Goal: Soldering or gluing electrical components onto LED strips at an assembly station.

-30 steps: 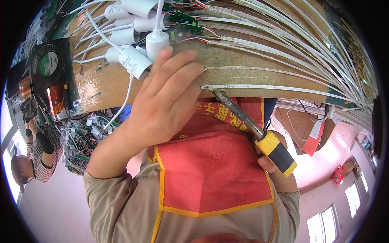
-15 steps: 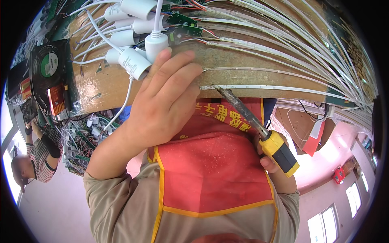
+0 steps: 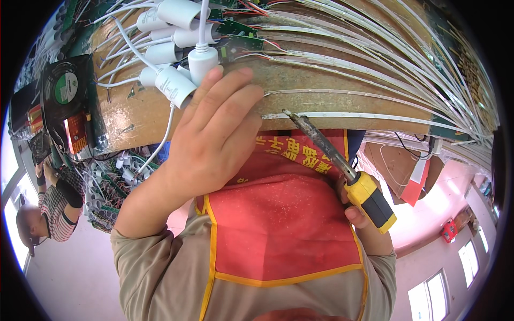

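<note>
My left hand [image 3: 214, 128] is curled over the near edge of the bench, its fingers bent and bunched. The fingertips hide whatever is between them. Two white LED strips [image 3: 342, 115] run out to the right from beside those fingers. Just beyond the fingertips stands a white cylindrical housing with a cable [image 3: 203, 65], and another white housing [image 3: 175, 85] lies to its left. My right hand [image 3: 353, 211] is closed round the yellow and black handle of a soldering iron [image 3: 369, 200]. Its dark tip points up-left and lies close to the nearer strip.
More white housings [image 3: 163, 53] with cables lie at the back left, near green circuit boards [image 3: 238, 28]. Many LED strips [image 3: 375, 37] fan out to the right. A black fan [image 3: 65, 86] stands at left. Below it, a person [image 3: 53, 208] works nearby. A cardboard box [image 3: 396, 166] sits lower right.
Very little differs. The left hand and the upright housing have shifted slightly left and down, and the soldering iron is almost in the same place.
</note>
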Available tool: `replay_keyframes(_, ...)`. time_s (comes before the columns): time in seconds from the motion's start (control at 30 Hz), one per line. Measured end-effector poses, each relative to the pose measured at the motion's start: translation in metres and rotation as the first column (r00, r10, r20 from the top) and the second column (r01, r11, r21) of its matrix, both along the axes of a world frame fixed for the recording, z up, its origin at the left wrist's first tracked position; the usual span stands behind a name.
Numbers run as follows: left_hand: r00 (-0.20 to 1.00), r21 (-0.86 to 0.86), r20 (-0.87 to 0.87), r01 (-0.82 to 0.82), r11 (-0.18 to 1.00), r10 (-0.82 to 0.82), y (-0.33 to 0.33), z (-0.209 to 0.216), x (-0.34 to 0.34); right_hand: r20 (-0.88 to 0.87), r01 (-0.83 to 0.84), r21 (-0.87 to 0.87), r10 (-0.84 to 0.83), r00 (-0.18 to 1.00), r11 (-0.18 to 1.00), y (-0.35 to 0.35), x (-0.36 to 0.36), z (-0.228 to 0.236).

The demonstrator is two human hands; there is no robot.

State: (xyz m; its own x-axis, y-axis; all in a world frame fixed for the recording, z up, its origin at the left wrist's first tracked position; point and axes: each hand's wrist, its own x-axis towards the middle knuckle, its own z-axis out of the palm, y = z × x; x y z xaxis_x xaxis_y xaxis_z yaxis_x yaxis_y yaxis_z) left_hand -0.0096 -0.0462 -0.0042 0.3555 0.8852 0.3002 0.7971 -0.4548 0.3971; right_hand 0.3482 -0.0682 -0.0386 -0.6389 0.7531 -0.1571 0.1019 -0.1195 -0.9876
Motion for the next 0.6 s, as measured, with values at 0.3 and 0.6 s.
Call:
replay_keyframes(0.3,0.98,0.062,-0.142,-0.135,0.989,0.143,0.008,0.009,0.01,-0.021,0.073,-0.181,-0.078,0.997,0.981,-0.004,-0.003,0.006)
replay_keyframes(0.6,0.899,0.03,-0.384,-0.218,0.975,0.213,0.006,0.026,0.019,0.019,0.004,-0.031,-0.004,1.0,1.0,0.0,0.005,-0.002)
